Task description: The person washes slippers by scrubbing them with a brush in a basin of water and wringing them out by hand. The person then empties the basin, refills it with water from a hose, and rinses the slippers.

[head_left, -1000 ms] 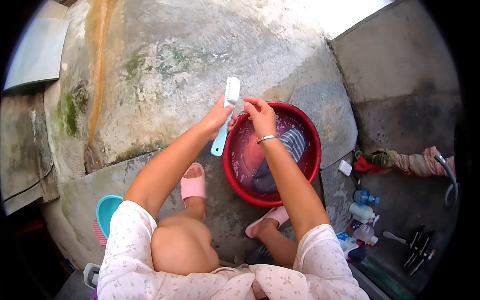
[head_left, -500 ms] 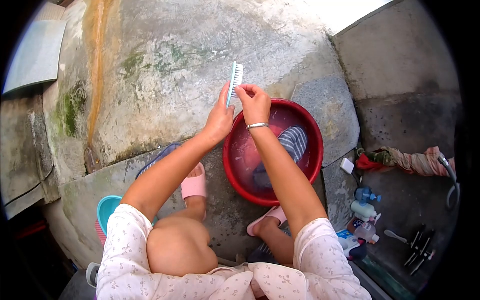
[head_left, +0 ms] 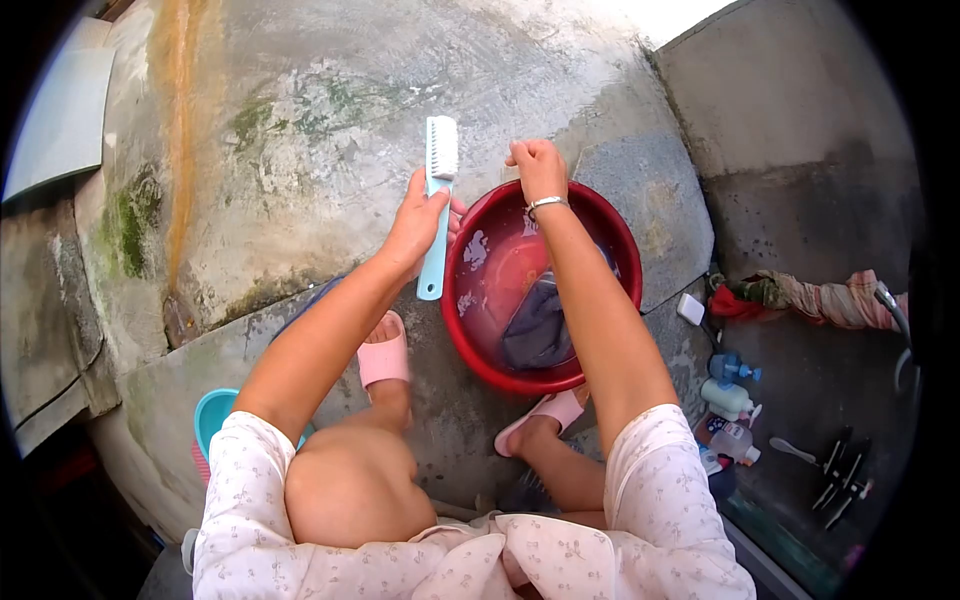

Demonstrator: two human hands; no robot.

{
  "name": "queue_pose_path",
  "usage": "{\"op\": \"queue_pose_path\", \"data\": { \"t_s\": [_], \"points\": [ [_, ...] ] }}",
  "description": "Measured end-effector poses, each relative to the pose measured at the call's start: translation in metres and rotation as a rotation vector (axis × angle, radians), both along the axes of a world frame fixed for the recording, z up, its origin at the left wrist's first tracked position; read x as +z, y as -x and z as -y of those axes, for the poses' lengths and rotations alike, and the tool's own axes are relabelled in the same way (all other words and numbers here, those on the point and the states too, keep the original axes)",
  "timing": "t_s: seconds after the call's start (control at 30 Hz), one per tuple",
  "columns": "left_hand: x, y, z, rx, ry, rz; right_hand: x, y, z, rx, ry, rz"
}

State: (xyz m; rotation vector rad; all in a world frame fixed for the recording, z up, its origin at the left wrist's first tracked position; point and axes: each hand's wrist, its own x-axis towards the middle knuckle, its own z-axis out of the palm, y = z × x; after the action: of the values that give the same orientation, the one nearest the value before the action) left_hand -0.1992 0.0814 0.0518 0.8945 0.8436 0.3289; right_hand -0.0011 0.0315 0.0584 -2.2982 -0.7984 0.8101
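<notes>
Brush (head_left: 438, 238) grasped by left fingers (head_left: 417, 186), right fingers (head_left: 521, 152) clenched; concrete (head_left: 320, 190) (green-stained), basin (head_left: 515, 380)

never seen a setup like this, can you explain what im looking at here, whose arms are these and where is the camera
There's no robot here: these are a person's own bare arms, seen by a camera worn on the head, looking forward and down. The left hand holds a blue-handled brush, white bristles up. The right hand, fingers curled, is by the far rim of a red basin; I can't tell whether it holds anything small. In the basin are cloudy water and a dark cloth. On the ground, pink slippers are on the person's feet, and bottles stand or lie off to the right.
</notes>
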Motion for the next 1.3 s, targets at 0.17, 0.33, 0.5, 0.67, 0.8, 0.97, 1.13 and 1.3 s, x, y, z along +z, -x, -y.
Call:
{"op": "queue_pose_path", "data": {
  "t_s": [0.17,0.33,0.5,0.67,0.8,0.97,1.13,1.3],
  "points": [
    [0.017,-0.025,0.020,-0.075,0.092,0.178,0.034,0.007,0.034,-0.025,-0.289,-0.685],
    [0.039,-0.068,0.080,-0.372,0.212,0.240,0.058,0.003,0.101,-0.266,-0.438,-0.863],
    [0.002,-0.057,0.141,-0.683,0.309,-0.044,0.059,-0.043,0.187,-0.356,-0.285,-0.462],
    [-0.041,-0.051,0.194,-0.614,0.503,-0.258,-0.006,-0.032,0.250,-0.162,0.059,-0.102],
    [-0.053,-0.055,0.192,-0.201,0.465,-0.129,-0.064,-0.005,0.264,-0.010,0.222,0.113],
    [-0.054,-0.062,0.163,0.133,0.473,-0.020,-0.071,0.021,0.244,0.008,0.212,-0.040],
    [-0.072,-0.064,0.151,-0.161,0.367,-0.211,-0.064,0.043,0.232,-0.110,0.069,-0.143],
    [-0.073,-0.077,0.149,-0.136,0.655,-0.162,-0.038,0.067,0.233,-0.139,-0.050,-0.174]
  ]
}}
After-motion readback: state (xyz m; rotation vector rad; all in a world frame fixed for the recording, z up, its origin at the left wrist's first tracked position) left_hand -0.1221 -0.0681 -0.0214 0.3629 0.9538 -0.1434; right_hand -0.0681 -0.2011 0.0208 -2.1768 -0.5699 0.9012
